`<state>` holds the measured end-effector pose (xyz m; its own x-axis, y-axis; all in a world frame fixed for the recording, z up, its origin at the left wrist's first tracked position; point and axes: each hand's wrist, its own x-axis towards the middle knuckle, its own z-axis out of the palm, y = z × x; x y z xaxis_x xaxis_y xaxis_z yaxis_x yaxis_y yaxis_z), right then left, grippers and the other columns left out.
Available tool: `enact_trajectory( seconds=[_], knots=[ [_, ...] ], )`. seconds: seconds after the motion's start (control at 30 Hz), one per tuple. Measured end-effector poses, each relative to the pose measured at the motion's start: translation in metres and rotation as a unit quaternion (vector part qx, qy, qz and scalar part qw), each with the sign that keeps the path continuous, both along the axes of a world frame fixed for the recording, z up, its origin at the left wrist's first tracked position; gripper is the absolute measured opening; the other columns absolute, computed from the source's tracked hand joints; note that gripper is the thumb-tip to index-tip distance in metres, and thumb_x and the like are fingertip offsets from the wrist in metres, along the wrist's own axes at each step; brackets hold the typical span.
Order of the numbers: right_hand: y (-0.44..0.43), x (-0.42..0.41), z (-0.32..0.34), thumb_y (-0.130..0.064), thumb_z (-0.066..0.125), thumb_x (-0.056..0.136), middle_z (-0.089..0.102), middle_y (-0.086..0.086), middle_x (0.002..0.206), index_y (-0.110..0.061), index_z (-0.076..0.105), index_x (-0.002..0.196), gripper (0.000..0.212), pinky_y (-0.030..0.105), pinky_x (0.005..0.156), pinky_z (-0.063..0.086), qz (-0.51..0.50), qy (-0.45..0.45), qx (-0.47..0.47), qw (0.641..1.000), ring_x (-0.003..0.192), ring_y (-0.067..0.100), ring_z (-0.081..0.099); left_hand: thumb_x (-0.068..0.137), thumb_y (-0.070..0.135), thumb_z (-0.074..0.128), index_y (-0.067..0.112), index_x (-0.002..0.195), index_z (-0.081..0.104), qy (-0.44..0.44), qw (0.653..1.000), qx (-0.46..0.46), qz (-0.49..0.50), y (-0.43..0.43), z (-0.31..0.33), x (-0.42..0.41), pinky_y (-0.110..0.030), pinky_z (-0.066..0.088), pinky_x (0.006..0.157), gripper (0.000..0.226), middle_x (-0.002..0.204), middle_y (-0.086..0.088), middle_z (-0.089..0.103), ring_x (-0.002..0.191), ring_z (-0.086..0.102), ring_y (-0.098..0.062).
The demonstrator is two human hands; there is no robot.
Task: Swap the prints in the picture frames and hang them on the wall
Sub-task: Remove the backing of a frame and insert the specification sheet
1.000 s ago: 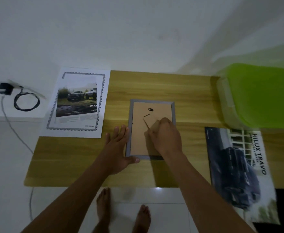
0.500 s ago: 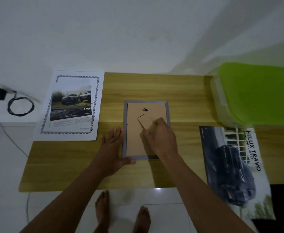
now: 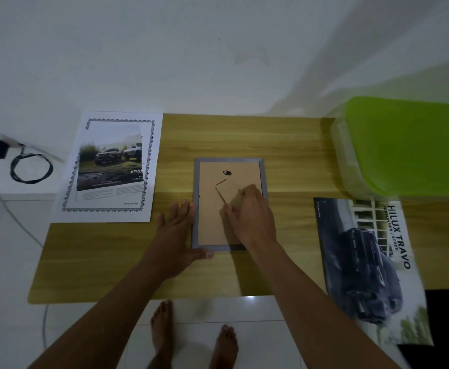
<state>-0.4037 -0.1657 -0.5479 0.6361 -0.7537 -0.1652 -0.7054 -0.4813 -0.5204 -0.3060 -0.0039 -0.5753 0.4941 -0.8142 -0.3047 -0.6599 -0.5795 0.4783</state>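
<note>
A grey picture frame (image 3: 227,160) lies face down in the middle of the wooden table (image 3: 284,155), its brown cardboard backing up. My right hand (image 3: 247,214) rests on the backing and pinches the cardboard stand flap (image 3: 226,189), which is lifted a little. My left hand (image 3: 177,230) lies flat on the table against the frame's left edge, thumb at its bottom left corner. A white bordered print (image 3: 111,166) showing two trucks lies at the table's left end. A dark car print (image 3: 364,259) marked HILUX TRAVO lies at the right and hangs over the front edge.
A green-lidded plastic box (image 3: 404,147) stands at the back right of the table. A white wall (image 3: 191,49) rises behind the table. A black charger with a coiled cable (image 3: 29,166) sits on a white ledge at left. My bare feet (image 3: 191,339) stand on the tiled floor.
My right hand's fingers have shifted slightly on the stand flap of the backing. The view has drifted a little; my left hand keeps its place beside the frame.
</note>
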Motion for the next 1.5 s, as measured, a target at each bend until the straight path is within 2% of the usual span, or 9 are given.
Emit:
enact_trajectory(
  seconds=[0.17,0.27,0.47,0.7,0.83,0.93,1.0,1.13,1.5],
  knots=[
    [-0.004,-0.001,0.002,-0.033,0.062,0.094,0.046,0.012,0.132,-0.003,0.045,0.128,0.048,0.039,0.094,0.051,0.027,0.025,-0.010,0.999,0.124,0.027,0.048,0.070,0.071,0.062,0.017,0.154,-0.006,0.003,1.000,0.002,0.003,-0.001,0.000,0.000,-0.048,-0.011,0.117,0.121,0.160,0.001,-0.012,0.144,-0.021,-0.018],
    [-0.011,0.001,0.008,-0.037,0.062,0.092,0.048,0.018,0.134,0.002,0.047,0.129,0.056,0.041,0.106,0.041,0.082,0.063,-0.052,0.993,0.129,0.031,0.041,0.069,0.072,0.063,0.017,0.154,-0.004,-0.002,1.000,0.000,0.004,-0.001,-0.001,0.000,-0.049,-0.009,0.118,0.121,0.161,0.000,-0.009,0.145,-0.019,-0.018],
    [-0.025,0.008,0.015,-0.039,0.071,0.086,0.060,0.009,0.128,-0.005,0.049,0.122,0.054,0.031,0.084,0.047,0.055,0.037,0.026,0.997,0.115,0.027,0.058,0.069,0.071,0.063,0.020,0.154,-0.005,0.001,1.000,0.001,0.010,-0.001,-0.003,0.000,-0.048,-0.010,0.118,0.120,0.161,0.002,-0.010,0.143,-0.021,-0.016],
    [-0.024,0.000,-0.001,-0.036,0.065,0.092,0.053,0.008,0.139,-0.005,0.045,0.121,0.047,0.030,0.087,0.046,0.069,0.003,0.028,0.997,0.121,0.026,0.054,0.070,0.073,0.060,0.022,0.153,-0.009,0.000,1.000,0.011,0.006,-0.002,-0.004,0.000,-0.049,-0.010,0.118,0.119,0.160,0.004,-0.014,0.143,-0.024,-0.016],
    [-0.016,-0.006,-0.002,-0.046,0.054,0.097,0.049,0.020,0.135,0.008,0.035,0.137,0.070,0.033,0.093,0.046,0.134,0.056,-0.059,0.988,0.125,0.031,0.049,0.063,0.083,0.050,0.021,0.153,-0.007,-0.002,1.000,0.006,0.005,-0.001,-0.004,0.001,-0.049,-0.010,0.118,0.124,0.158,0.006,-0.014,0.144,-0.022,-0.017],
    [-0.024,-0.004,0.004,-0.051,0.046,0.099,0.060,0.016,0.119,-0.002,0.054,0.119,0.053,0.038,0.088,0.046,0.160,0.064,-0.127,0.977,0.113,0.030,0.055,0.051,0.098,0.027,0.022,0.153,-0.008,-0.009,1.000,0.006,-0.003,0.001,-0.008,0.002,-0.049,-0.010,0.118,0.132,0.155,0.008,-0.018,0.143,-0.023,-0.017],
    [-0.044,0.006,0.005,-0.038,0.047,0.102,0.061,0.010,0.115,-0.010,0.057,0.116,0.034,0.037,0.083,0.045,0.170,0.066,-0.157,0.970,0.111,0.028,0.054,0.048,0.100,0.021,0.025,0.150,-0.014,-0.010,1.000,0.005,-0.006,0.002,-0.010,0.002,-0.045,-0.015,0.116,0.131,0.153,0.010,-0.022,0.142,-0.027,-0.016],
    [-0.088,0.038,-0.001,-0.018,0.052,0.097,0.057,0.010,0.120,-0.013,0.059,0.127,0.031,0.038,0.084,0.042,0.205,0.013,-0.099,0.974,0.115,0.029,0.046,0.056,0.092,0.035,0.034,0.143,-0.022,0.001,1.000,-0.005,0.002,0.003,-0.013,0.003,-0.037,-0.022,0.111,0.119,0.153,0.014,-0.026,0.138,-0.036,-0.009],
    [-0.116,0.077,-0.012,-0.032,0.061,0.096,0.068,0.005,0.097,-0.020,0.076,0.109,0.023,0.038,0.078,0.049,0.205,0.017,-0.102,0.973,0.090,0.024,0.059,0.059,0.090,0.041,0.034,0.148,-0.015,0.016,0.999,-0.031,0.009,0.003,-0.013,0.003,-0.021,-0.034,0.102,0.119,0.154,0.018,-0.024,0.138,-0.033,0.000]
  ],
)
